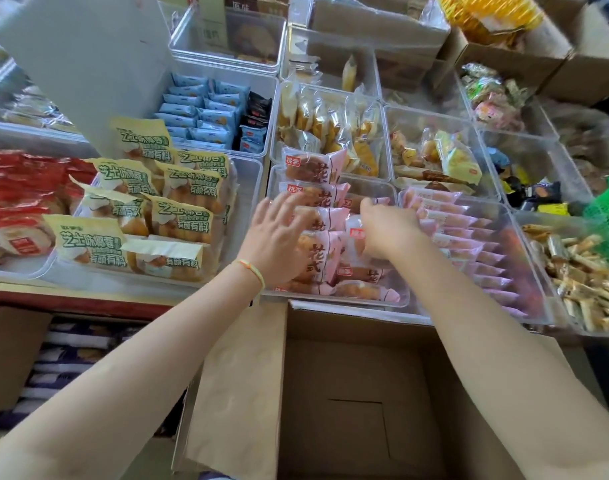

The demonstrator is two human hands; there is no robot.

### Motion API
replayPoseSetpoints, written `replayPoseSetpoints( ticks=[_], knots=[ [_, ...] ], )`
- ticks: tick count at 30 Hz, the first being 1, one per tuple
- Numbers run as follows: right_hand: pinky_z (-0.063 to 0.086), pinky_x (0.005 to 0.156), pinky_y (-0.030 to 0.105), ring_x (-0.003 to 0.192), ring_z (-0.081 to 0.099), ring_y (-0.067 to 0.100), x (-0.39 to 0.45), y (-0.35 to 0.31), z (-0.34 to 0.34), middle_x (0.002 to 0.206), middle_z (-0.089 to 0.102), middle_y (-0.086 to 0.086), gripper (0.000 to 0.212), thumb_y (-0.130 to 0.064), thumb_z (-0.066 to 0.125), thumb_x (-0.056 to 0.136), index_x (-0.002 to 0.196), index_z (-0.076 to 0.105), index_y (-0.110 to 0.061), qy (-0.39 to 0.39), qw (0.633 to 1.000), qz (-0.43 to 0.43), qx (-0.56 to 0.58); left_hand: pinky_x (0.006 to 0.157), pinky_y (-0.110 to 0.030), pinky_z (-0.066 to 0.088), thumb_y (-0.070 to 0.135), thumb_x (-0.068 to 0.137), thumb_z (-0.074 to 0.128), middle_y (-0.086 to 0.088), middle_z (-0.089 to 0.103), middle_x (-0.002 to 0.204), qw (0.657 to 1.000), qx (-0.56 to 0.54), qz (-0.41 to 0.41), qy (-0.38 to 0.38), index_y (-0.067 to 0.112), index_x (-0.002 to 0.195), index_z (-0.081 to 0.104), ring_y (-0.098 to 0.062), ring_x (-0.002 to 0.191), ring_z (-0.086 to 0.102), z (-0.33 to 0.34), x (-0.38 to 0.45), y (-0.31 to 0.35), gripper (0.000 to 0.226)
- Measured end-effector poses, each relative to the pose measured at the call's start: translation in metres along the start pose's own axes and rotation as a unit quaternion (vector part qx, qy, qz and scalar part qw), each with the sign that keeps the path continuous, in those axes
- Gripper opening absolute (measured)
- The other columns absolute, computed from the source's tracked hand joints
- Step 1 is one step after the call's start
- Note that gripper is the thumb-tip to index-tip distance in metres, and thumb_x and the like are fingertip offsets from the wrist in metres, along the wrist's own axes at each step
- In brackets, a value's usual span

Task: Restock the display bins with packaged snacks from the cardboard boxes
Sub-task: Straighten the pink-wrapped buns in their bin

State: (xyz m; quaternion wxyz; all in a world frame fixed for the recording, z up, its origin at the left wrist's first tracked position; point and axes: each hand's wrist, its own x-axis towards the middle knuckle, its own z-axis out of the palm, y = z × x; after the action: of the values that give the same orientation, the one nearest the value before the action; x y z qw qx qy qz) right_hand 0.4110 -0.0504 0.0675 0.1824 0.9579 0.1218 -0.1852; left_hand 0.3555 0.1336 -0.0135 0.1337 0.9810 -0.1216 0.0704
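A clear display bin (334, 301) at the counter's front edge holds several pink-wrapped bread packs (322, 252). My left hand (279, 237) lies flat, fingers spread, on the left column of those packs. My right hand (386, 230) reaches into the bin's right side, its fingers curled down among the pink packs there; what they hold is hidden. Directly below the bin stands an open cardboard box (351, 393), its brown bottom bare.
Left of the pink packs, a bin of green-and-cream bread bags (178, 202). To the right, slim pink bars (469, 237) and a bin of small stick snacks (583, 282). Behind are blue packets (202, 112), yellow cakes (330, 123) and brown cartons (504, 53).
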Motion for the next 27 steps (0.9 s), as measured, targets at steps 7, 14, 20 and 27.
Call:
replayPoseSetpoints(
  ticks=[7, 14, 20, 27],
  knots=[
    [0.037, 0.103, 0.046, 0.122, 0.053, 0.035, 0.061, 0.038, -0.002, 0.132, 0.051, 0.015, 0.047, -0.017, 0.070, 0.089, 0.130, 0.049, -0.010, 0.122, 0.990, 0.061, 0.028, 0.120, -0.056, -0.007, 0.070, 0.092, 0.015, -0.014, -0.001, 0.165, 0.995, 0.072, -0.017, -0.073, 0.037, 0.157, 0.002, -0.039, 0.150, -0.009, 0.035, 0.027, 0.024, 0.074],
    [0.022, 0.115, 0.054, 0.134, 0.042, 0.030, 0.126, 0.040, 0.022, 0.140, 0.051, 0.008, 0.051, -0.017, 0.064, 0.093, 0.141, 0.045, -0.022, 0.129, 0.987, -0.010, 0.093, 0.119, -0.060, 0.008, 0.069, 0.089, 0.024, -0.020, 0.027, 0.158, 0.997, 0.066, -0.016, -0.029, 0.033, 0.154, 0.019, -0.044, 0.147, 0.017, 0.048, 0.041, 0.019, 0.074],
    [-0.005, 0.118, 0.058, 0.148, 0.022, 0.033, 0.145, 0.030, 0.057, 0.157, 0.028, 0.017, 0.074, -0.039, 0.052, 0.095, 0.156, 0.014, -0.019, 0.193, 0.968, -0.004, 0.158, 0.117, -0.060, 0.014, 0.063, 0.090, 0.033, -0.022, 0.039, 0.152, 0.998, 0.057, -0.012, 0.017, 0.030, 0.151, 0.035, -0.045, 0.144, 0.027, 0.051, 0.040, 0.019, 0.069],
    [-0.007, 0.114, 0.066, 0.151, 0.009, 0.042, 0.159, 0.024, 0.085, 0.163, 0.013, 0.023, 0.086, -0.071, 0.028, 0.096, 0.159, -0.001, -0.019, 0.174, 0.982, 0.007, 0.072, 0.116, -0.060, 0.016, 0.062, 0.090, 0.036, -0.021, 0.041, 0.151, 0.997, 0.068, -0.009, 0.027, 0.031, 0.150, 0.037, -0.044, 0.143, 0.030, 0.055, 0.040, 0.017, 0.068]
  ],
)
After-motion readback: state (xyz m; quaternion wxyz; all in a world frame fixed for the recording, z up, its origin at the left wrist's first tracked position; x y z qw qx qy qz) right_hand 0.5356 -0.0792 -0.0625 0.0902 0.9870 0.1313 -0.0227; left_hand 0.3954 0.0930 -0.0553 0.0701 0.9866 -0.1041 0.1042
